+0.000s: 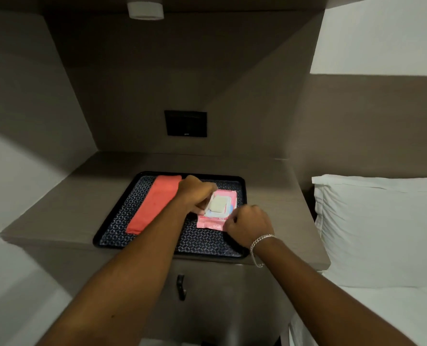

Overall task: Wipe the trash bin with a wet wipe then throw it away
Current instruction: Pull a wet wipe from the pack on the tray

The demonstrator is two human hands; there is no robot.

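Nearest the camera, two bare forearms reached forward over the front edge of the surface, the right wrist wearing a silver chain bracelet. Below that edge, a small dark hook hung on the cabinet front. And on the surface sat a black tray with a patterned blue-grey base. The right hand hovered at the near right corner of the pink wet wipe pack, fingers curled in; whether they pinched the pack's edge or only touched it could not be told. The left hand was at the pack's left side, its fingers bent around the raised white lid flap, pinching it upright. Under the lifted flap, the pale top wipe showed in the opening, not yet drawn out. The pack lay flat in the right half of the tray. To its left, a folded coral-red cloth lay lengthwise in the tray. Off to the right, a white pillow rested on the bed. Further back, a dark switch panel sat in the wall, and overhead a round white fitting. No trash bin was in view.
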